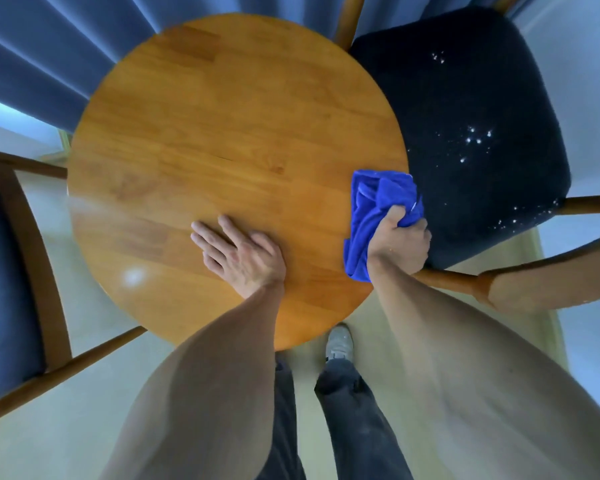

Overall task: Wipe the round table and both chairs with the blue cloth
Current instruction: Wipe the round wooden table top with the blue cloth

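Cloth [378,216], bunched and blue, sits at the right edge of the table [222,140], gripped in the right hand [399,244], whose fingers curl tightly round its upper folds while the loose end hangs down over the rim. The left hand [243,254] lies flat on the wood near the front edge, fingers straight and spread, holding nothing; it looks like a brace. Nothing else stands on the tabletop, which shows a glossy sheen and a bright glare spot at the lower left, but sheen alone does not prove it has been wiped, so how much of the top is done cannot be told. The right chair [465,116] has a dark seat tucked against the table, speckled with pale crumbs or flecks, so it appears not yet cleaned. The left chair [4,271], blue-seated with a wooden frame, shows only in part at the picture's edge, and its state cannot be judged. My reading: the table is in hand or just finishing at its right edge, and both of the 2 chairs remain, the speckled one closest to the cloth.
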Demonstrator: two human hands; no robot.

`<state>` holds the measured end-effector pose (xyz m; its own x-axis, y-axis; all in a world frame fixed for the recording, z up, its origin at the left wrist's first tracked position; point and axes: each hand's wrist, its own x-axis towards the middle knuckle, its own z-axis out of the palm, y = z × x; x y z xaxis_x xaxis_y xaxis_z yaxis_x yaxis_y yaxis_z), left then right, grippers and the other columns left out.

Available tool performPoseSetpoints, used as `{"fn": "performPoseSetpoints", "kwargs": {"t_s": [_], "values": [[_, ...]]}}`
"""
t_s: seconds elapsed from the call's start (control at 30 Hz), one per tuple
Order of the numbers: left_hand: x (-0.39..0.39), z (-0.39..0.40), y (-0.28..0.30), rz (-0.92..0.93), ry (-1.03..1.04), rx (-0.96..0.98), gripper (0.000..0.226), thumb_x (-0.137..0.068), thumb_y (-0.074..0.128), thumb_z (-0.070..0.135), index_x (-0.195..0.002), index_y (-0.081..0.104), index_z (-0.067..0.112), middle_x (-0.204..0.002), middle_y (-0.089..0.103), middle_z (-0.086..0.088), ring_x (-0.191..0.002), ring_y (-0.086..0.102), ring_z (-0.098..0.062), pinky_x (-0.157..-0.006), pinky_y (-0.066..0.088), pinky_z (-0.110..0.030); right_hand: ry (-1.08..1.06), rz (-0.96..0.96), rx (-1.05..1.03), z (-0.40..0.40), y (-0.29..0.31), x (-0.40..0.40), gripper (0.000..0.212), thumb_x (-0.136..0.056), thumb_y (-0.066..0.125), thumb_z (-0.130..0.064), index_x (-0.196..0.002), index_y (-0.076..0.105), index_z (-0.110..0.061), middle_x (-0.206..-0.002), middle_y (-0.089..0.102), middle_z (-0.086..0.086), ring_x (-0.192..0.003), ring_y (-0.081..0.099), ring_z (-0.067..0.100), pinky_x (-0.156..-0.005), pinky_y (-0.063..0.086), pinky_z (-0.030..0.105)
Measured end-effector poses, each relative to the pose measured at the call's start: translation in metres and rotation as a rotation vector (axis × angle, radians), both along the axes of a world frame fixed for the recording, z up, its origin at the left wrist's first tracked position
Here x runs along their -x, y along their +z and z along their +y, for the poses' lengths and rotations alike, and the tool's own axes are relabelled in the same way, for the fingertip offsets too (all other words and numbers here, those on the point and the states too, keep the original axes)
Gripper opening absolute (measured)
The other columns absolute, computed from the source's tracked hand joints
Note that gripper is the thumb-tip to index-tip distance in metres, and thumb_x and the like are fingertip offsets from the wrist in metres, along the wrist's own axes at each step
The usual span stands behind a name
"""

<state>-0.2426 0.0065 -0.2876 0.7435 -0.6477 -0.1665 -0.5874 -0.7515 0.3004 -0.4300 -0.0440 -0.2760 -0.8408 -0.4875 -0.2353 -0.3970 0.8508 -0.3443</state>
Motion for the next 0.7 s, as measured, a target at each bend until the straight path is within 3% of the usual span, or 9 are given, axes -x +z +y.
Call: {"fn": "performPoseSetpoints", "kwargs": {"t_s": [0.2,0.33,0.5,0.6,0.7], "values": [[0.002,-0.004,0.005,0.033,-0.008,-0.023,0.058,-0.088,0.038,0.032,-0.143,0.033,0.014,-0.16,0.011,-0.021,-0.148,0.011,-0.035,-0.11,0.022,-0.048,0.002,0.027,-0.031,-0.006,0.001,-0.003,0.055,-0.096,0.034,-0.052,-0.118,0.054,-0.005,-0.108,0.062,0.017,-0.097,0.06,0.038,-0.078,0.046,0.044],[0.001,-0.005,0.011,0.091,0.006,-0.044,0.058,-0.088,0.04,0.031,-0.142,0.033,0.013,-0.159,0.011,-0.022,-0.147,0.01,-0.036,-0.11,0.021,-0.047,0.091,0.072,-0.067,-0.024,0.014,-0.014,0.062,-0.097,0.036,-0.054,-0.133,0.045,-0.005,-0.122,0.054,0.018,-0.109,0.052,0.037,-0.086,0.044,0.049],[0.0,-0.005,0.01,0.086,0.004,-0.075,0.06,-0.088,0.038,0.031,-0.143,0.031,0.011,-0.159,0.007,-0.024,-0.147,0.007,-0.037,-0.11,0.02,-0.049,0.515,0.243,-0.172,-0.056,0.019,-0.026,0.082,-0.093,0.034,-0.066,-0.151,0.027,-0.009,-0.145,0.039,0.025,-0.131,0.037,0.04,-0.097,0.034,0.056],[0.001,-0.007,0.009,0.074,0.015,-0.087,0.061,-0.088,0.038,0.031,-0.145,0.029,0.011,-0.16,0.005,-0.022,-0.148,0.005,-0.036,-0.11,0.019,-0.048,0.742,0.332,-0.198,-0.073,0.014,-0.034,0.077,-0.096,0.025,-0.066,-0.155,0.021,-0.016,-0.156,0.02,0.033,-0.144,0.023,0.045,-0.104,0.027,0.065],[0.001,-0.009,0.012,0.042,-0.006,-0.096,0.061,-0.089,0.039,0.03,-0.146,0.029,0.011,-0.16,0.005,-0.022,-0.148,0.007,-0.036,-0.11,0.02,-0.049,0.936,0.364,-0.122,-0.103,0.01,-0.058,0.071,-0.096,0.027,-0.061,-0.154,0.025,-0.02,-0.158,0.013,0.032,-0.147,0.017,0.044,-0.106,0.025,0.066]]}}
